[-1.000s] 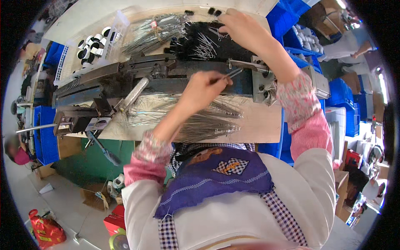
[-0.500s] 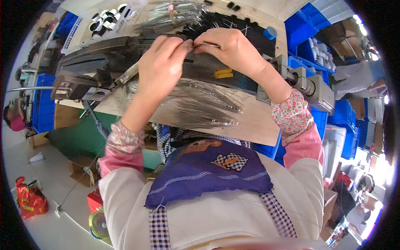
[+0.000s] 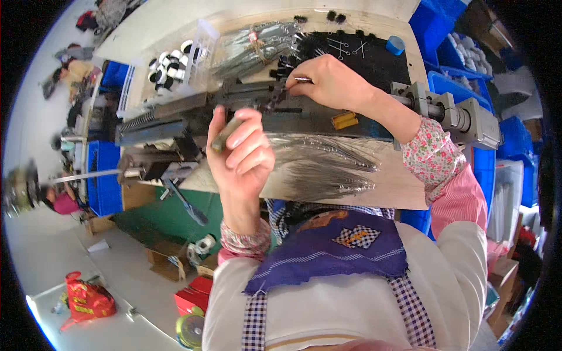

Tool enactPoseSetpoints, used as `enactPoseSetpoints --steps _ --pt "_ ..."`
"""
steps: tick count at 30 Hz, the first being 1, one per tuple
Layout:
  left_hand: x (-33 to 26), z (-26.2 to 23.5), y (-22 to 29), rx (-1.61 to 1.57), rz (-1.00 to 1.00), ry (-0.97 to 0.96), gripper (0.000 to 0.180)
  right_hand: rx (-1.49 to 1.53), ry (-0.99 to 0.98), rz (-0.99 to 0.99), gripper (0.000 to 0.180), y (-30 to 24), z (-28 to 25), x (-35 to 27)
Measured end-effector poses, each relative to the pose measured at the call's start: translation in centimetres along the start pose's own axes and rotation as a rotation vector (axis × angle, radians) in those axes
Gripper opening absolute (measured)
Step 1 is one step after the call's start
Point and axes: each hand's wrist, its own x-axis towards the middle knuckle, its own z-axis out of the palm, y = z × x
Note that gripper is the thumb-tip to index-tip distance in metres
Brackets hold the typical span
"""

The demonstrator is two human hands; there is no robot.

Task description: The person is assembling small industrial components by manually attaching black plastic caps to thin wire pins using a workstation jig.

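My left hand (image 3: 243,155) is raised in front of the dark metal machine (image 3: 199,114), its fingers curled round a grey-green cylindrical handle (image 3: 226,136). Further right and farther off, my right hand (image 3: 331,82) pinches a thin metal wire (image 3: 303,79) above the machine's bed. Dark bristles (image 3: 272,100) show just left of those fingertips; whether they are joined to the wire I cannot tell. Loose wires (image 3: 328,167) lie in bundles on the wooden bench between my arms. A yellow block (image 3: 344,120) sits below my right wrist.
At the back left stands a clear plastic basket (image 3: 205,38) with black and white rolls (image 3: 170,69). A tied wire bundle (image 3: 249,50), several black brushes (image 3: 336,17) and a blue tape roll (image 3: 395,45) lie along the back. Metal shaft blocks (image 3: 448,111) bound the right side.
My left hand has left the right fingertips, come nearer and closed round the handle. My right hand keeps its pinch on the wire. The whole view has shifted rightward and down.
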Motion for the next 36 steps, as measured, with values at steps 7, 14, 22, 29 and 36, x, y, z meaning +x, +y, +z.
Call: enactPoseSetpoints --steps 7,14,22,29,36 --pt "0.4 -0.9 -0.2 0.151 0.012 0.042 0.041 -0.014 -0.080 0.018 0.015 0.1 0.0 -0.3" --pt "0.8 -10.0 -0.8 2.042 0.494 0.485 0.019 -0.084 -0.041 -0.065 0.009 0.2 1.2 0.1" --pt "-9.2 -10.2 9.1 1.362 0.811 0.933 0.048 -0.570 -0.114 -0.010 0.027 -3.0 1.4 -9.9" --pt "-8.4 -10.1 10.7 1.027 0.851 0.776 0.025 -0.664 -0.149 0.196 0.012 2.8 1.8 -10.0" --pt "-2.2 -6.5 -1.9 1.333 0.973 0.344 0.022 -0.223 -0.094 0.338 0.016 -5.8 -4.8 -12.8"
